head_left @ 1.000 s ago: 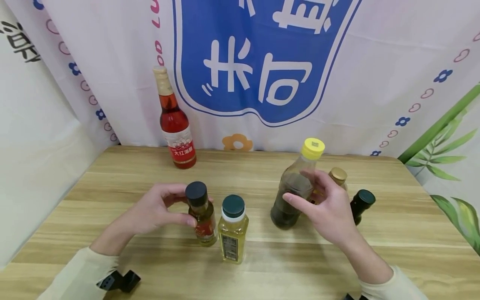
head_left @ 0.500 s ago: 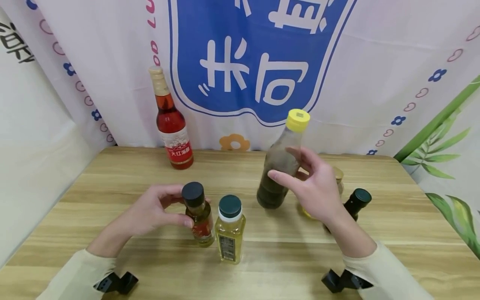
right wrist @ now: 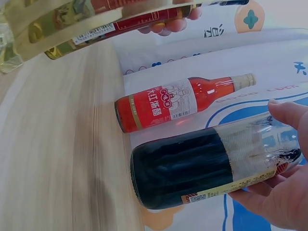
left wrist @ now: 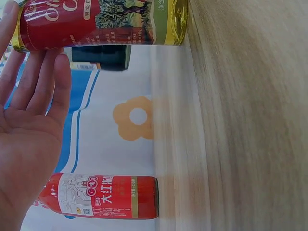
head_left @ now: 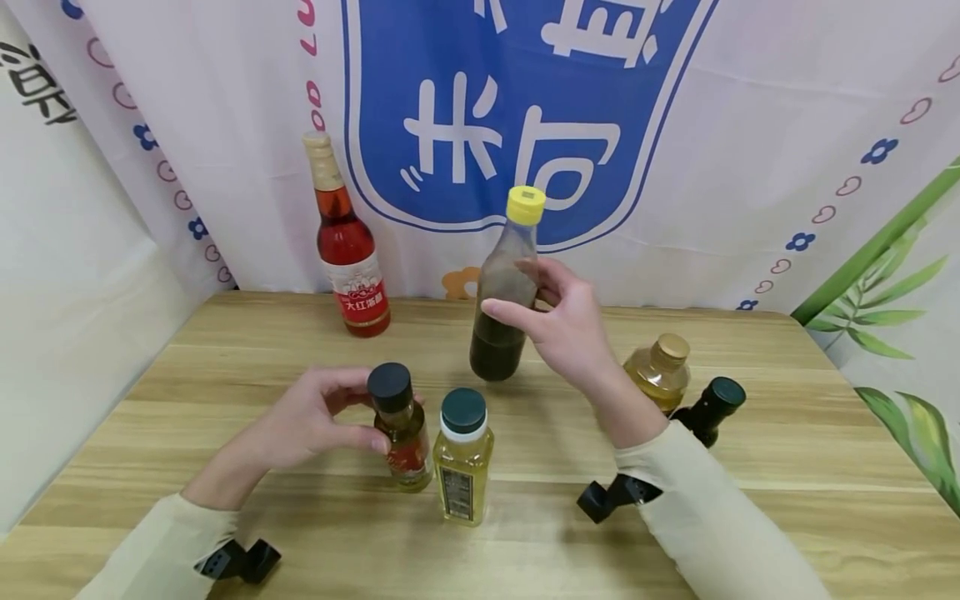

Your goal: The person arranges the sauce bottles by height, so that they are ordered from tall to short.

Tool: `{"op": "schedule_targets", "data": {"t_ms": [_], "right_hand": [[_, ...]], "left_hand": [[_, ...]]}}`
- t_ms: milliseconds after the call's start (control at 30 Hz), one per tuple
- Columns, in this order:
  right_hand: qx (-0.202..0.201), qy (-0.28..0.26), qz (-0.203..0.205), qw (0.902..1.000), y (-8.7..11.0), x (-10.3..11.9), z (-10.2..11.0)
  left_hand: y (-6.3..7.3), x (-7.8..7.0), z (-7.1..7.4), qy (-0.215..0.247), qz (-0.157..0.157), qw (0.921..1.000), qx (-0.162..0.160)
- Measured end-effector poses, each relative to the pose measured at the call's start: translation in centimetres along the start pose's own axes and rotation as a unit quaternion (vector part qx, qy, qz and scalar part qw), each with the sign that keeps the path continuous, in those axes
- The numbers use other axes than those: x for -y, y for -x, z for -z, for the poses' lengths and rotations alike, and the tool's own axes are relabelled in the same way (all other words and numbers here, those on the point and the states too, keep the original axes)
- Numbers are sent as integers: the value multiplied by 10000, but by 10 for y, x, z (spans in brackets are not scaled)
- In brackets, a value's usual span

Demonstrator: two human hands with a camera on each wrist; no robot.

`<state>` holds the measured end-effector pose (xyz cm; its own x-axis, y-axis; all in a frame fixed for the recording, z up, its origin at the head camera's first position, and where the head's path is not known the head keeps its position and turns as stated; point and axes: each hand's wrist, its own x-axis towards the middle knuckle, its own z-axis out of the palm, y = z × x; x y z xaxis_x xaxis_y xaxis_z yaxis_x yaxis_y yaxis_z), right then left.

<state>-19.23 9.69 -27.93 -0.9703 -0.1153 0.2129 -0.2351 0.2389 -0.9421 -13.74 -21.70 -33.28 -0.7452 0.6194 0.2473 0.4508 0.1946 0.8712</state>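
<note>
My right hand (head_left: 573,325) grips a tall clear bottle of dark liquid with a yellow cap (head_left: 497,333). It is raised off the table in the right wrist view, where its base (right wrist: 139,178) shows apart from the wood. Thumb and fingers of my left hand (head_left: 303,421) hold a small oil bottle with a black cap and red label (head_left: 408,457), which stands upright on the table; its label (left wrist: 110,19) shows large in the left wrist view. Just right of it stands a yellow oil bottle with a dark green cap (head_left: 462,475).
A bottle of red vinegar (head_left: 352,258) stands at the back left of the wooden table (head_left: 247,350). To the right, partly behind my right arm, are an oil bottle with a gold cap (head_left: 660,375) and a dark bottle with a green cap (head_left: 716,408). A printed cloth (head_left: 750,150) hangs behind.
My right hand has lifted the yellow-capped bottle and carried it left and toward the back, away from the two right-hand bottles. My left hand has stayed on the small oil bottle.
</note>
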Motion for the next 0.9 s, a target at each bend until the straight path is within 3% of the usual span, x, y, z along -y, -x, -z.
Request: {"op": "schedule_targets", "data": {"t_ms": [500,900], "right_hand": [[201,229,2,9995,-40,-7,-36],[280,346,-115,9989,-64,-9,-63]], "left_hand": [[-1,2,0,3,115,9999,-35],[1,2,-1,59,-189,9998,-45]]}}
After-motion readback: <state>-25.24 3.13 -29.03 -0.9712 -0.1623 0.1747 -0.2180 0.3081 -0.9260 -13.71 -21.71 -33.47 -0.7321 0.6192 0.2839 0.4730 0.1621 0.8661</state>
